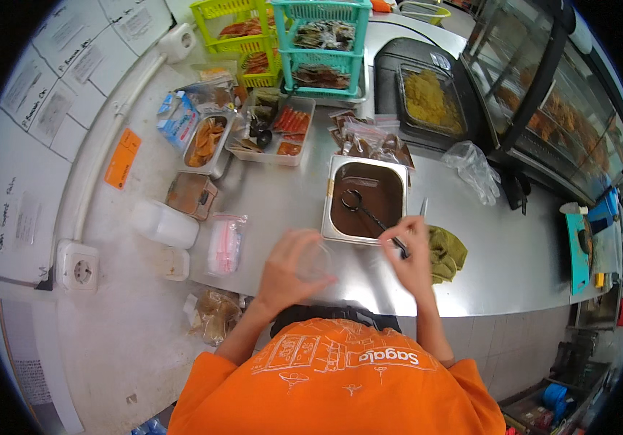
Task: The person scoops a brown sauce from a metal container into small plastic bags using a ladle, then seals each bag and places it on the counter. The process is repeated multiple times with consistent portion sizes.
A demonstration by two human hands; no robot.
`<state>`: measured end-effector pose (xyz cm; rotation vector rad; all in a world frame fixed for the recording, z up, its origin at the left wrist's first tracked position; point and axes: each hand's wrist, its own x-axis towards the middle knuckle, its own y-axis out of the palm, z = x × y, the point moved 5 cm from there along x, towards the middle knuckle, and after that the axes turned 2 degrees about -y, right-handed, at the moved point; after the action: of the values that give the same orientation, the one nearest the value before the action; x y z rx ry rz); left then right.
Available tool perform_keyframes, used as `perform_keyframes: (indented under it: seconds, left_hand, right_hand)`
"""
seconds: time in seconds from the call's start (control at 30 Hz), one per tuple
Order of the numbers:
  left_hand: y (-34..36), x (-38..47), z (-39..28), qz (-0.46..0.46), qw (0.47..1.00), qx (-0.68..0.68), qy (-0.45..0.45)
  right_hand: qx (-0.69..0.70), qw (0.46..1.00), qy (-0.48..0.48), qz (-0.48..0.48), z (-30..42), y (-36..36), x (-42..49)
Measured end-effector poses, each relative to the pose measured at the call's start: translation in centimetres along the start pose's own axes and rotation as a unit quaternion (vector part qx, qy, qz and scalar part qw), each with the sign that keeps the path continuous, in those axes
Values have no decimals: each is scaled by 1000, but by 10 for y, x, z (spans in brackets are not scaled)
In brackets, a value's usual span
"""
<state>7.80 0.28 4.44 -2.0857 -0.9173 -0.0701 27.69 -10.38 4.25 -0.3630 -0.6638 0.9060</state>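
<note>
My left hand (288, 269) curves around a see-through plastic bag or cup (315, 262); its blurred outline does not settle which. A steel pan (328, 212) of brown sauce (368, 187) stands just beyond my hands. In it rests a black ladle (368, 213), bowl in the sauce and handle leaning over the near right corner. My right hand (410, 258) is at the handle's end, thumb and fingertips brought together. Whether it touches the handle or pinches something thin cannot be made out. Close by on the right is a crumpled green cloth (446, 255).
Filled resealable bags (371, 142) lie behind the pan; a pack of empty bags (225, 244) lies left. A plastic tub (268, 155) and a steel tray of fried pieces (205, 142) stand back left. Rightward are a clear plastic glove (474, 168) and a glass display case (550, 103).
</note>
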Motion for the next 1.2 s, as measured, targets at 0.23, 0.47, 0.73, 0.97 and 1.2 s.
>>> perform_keyframes:
  seconds: [0.23,0.47,0.73,0.97,1.2]
  left_hand:
    - [-21,-16,40,-133,975,-142,-104]
    - [-23,-23,56,-165,961,-208,-81]
    - [-40,-32,56,-176,978,-48,-100]
    - [-35,-28,59,-163,973,-78,-140]
    - [-36,-24,67,-182,971,-119,-103]
  right_hand:
    - [50,953,291,76,-44,-16,-15]
    - [-85,982,124,112,-43,-13,24]
    - [-247,956,-75,141,-42,-28,62]
    - [-128,972,-13,196,-53,-17,33]
    - [92,954,221,183,-100,-22,17]
